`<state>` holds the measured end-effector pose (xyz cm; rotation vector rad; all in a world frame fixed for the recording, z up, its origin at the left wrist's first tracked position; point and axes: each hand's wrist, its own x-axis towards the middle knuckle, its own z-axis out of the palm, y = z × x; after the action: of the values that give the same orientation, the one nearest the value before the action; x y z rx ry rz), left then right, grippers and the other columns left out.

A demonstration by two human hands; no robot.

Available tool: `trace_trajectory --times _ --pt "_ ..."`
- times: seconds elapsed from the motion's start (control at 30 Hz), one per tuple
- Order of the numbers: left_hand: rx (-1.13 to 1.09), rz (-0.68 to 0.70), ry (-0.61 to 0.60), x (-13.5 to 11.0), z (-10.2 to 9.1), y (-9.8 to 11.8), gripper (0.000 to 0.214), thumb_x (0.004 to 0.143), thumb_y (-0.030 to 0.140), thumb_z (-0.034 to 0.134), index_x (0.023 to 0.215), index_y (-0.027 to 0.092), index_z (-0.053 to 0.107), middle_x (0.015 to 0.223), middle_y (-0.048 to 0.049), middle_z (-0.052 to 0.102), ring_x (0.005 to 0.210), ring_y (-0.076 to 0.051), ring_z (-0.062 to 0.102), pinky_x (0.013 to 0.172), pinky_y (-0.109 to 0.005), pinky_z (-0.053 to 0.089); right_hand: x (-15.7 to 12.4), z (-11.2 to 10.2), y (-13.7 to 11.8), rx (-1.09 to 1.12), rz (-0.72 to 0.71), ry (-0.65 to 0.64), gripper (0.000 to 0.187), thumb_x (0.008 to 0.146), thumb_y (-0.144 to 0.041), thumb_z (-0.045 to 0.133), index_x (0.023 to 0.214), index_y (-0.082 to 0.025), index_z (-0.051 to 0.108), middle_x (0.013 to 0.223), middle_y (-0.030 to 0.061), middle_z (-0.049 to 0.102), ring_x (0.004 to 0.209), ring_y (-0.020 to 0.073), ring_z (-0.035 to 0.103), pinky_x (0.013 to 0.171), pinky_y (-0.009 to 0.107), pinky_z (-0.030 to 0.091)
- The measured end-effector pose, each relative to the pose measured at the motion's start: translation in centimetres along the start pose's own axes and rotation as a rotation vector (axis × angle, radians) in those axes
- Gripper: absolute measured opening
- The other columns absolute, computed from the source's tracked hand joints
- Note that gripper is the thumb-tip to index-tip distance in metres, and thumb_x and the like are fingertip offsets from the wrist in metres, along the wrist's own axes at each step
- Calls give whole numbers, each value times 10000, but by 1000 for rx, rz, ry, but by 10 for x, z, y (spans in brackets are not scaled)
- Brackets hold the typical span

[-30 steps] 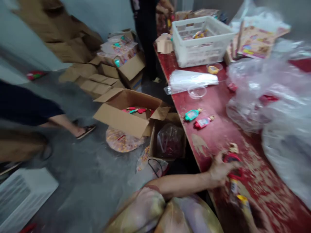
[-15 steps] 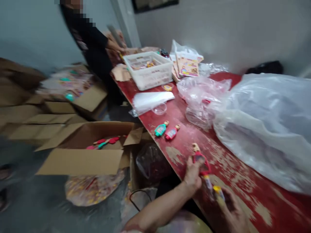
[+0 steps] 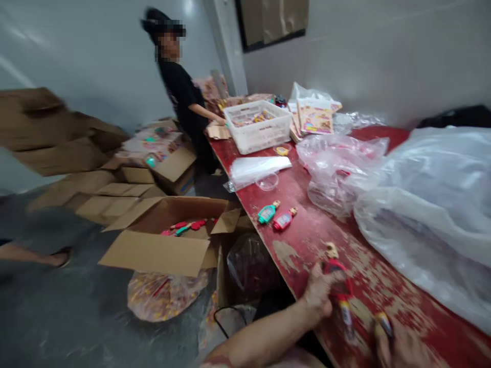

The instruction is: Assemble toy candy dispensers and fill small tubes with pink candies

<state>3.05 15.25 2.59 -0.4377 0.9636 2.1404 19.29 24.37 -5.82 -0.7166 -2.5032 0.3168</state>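
My left hand (image 3: 320, 294) is closed around a red plastic toy (image 3: 347, 289), flat and bottle-shaped with a tan top, over the near part of the table. Below that toy shows a clear tube with a printed label (image 3: 346, 314); whether the two are joined I cannot tell. My right hand (image 3: 408, 347), at the bottom edge, grips a small dark-and-yellow piece (image 3: 384, 324), blurred and partly covered by the fingers. Farther along the table lie a green bottle-shaped toy (image 3: 266, 213) and a red one (image 3: 284, 220), side by side and both with tan tops.
On the red table (image 3: 303, 204) stand a white basket (image 3: 261, 135) of small parts, plastic sleeves (image 3: 257, 169) and large clear bags (image 3: 429, 204). An open carton (image 3: 153, 253) with toys sits at the left. A co-worker (image 3: 184, 97) stands beyond; another person's foot (image 3: 61, 257) shows.
The view has swung left and up, so everything sits farther right and lower. My left hand still holds the red toy. The yellow end in my right hand now shows less.
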Motion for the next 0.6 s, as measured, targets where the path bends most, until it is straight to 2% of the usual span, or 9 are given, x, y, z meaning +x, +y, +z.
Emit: trace_trajectory --times 0.03,0.1,0.2,0.27,0.37,0.43,0.47,0.53,0.6 --pt "3 32 -8 3 0 3 418 389 140 790 737 151 559 588 16 597 494 -116 531 510 -243 426 3 -4 -4 -138 38 57 333 870 -401 370 910 -181 618 804 138 621 704 288 549 652 413 428" --pt "7 21 13 9 -1 8 405 402 171 810 718 159 559 573 39 594 492 -98 530 525 -227 430 10 -8 -12 -318 83 89 345 896 -339 363 1010 -141 621 869 146 625 745 277 535 666 387 426" --pt "19 -22 19 19 -2 14 423 409 218 836 734 164 570 576 56 597 502 -92 540 532 -220 435 15 -7 -21 -366 117 60 344 896 -265 372 1095 -109 605 975 168 621 856 294 525 764 431 422" --pt "22 -32 13 20 -2 16 425 410 225 843 732 160 573 577 60 597 502 -91 541 534 -222 439 16 -11 -30 -274 180 72 366 883 -252 378 1155 -112 579 1057 180 598 959 315 509 840 486 396" --pt "22 -31 -6 13 2 15 402 428 226 845 719 153 576 588 57 604 511 -86 545 549 -221 448 20 -27 -56 145 299 88 368 882 -300 389 1169 -152 565 1126 158 573 1060 300 495 938 495 360" --pt "22 -35 -20 7 5 12 391 435 228 847 711 149 581 594 53 610 522 -84 552 560 -213 449 26 -38 -76 552 435 -42 342 889 -378 413 1124 -198 584 1106 118 595 1036 267 527 938 439 388" --pt "22 -40 -26 4 7 10 388 438 227 849 708 149 582 594 54 612 525 -81 555 561 -206 447 28 -40 -84 768 530 -155 337 885 -426 429 1083 -212 599 1062 100 615 978 250 558 889 403 427" --pt "38 -55 -57 0 8 10 373 455 223 850 708 150 586 586 56 609 511 -71 548 541 -187 433 32 -40 -97 1116 696 -385 384 864 -534 438 959 -209 620 863 68 644 724 202 597 658 326 485" --pt "76 -93 -124 -4 8 12 356 475 220 850 711 149 592 578 52 609 490 -66 541 517 -178 427 30 -33 -102 1449 804 -582 438 816 -617 469 863 -200 592 632 0 573 444 123 482 432 247 390"
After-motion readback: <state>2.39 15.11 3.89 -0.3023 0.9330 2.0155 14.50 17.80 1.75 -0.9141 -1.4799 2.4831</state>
